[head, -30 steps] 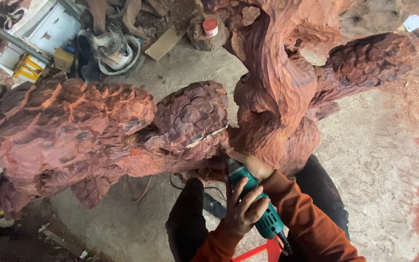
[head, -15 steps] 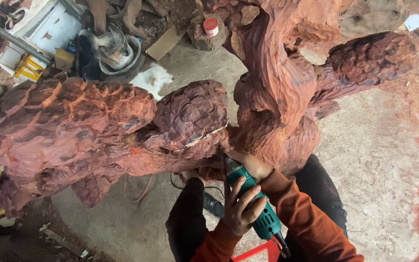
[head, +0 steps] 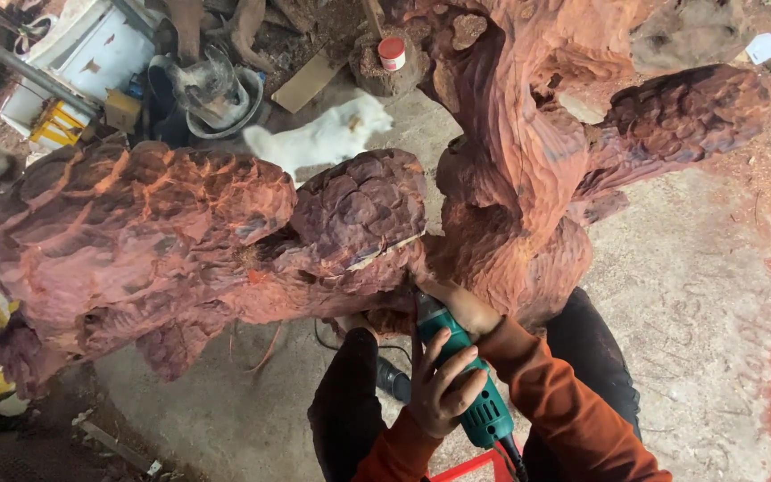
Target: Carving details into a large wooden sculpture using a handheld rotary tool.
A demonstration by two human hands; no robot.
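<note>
Both hands grip a teal power tool (head: 461, 375) under the big red wood carving (head: 332, 223): the left hand (head: 439, 388) wraps its fingers around the tool's body, and the right hand (head: 461, 308) closes around the front end, where it meets the wood. The working tip is hidden between the right hand and the carving, so what it touches cannot be made out. The carving fills the middle of the view and stands on a grey concrete floor (head: 689, 295); its base is out of sight. Orange sleeves and dark trousers show below it, with a red edge cut off at the bottom. At the floor's far edge sit a white box (head: 91, 54), a round metal bowl (head: 216, 98) whose contents are unclear, a yellow container (head: 55, 125) and a small red-capped jar (head: 392, 54) on a stump. A white animal (head: 323, 138), blurred, walks behind the carving. Red dust covers the floor's right edge.
</note>
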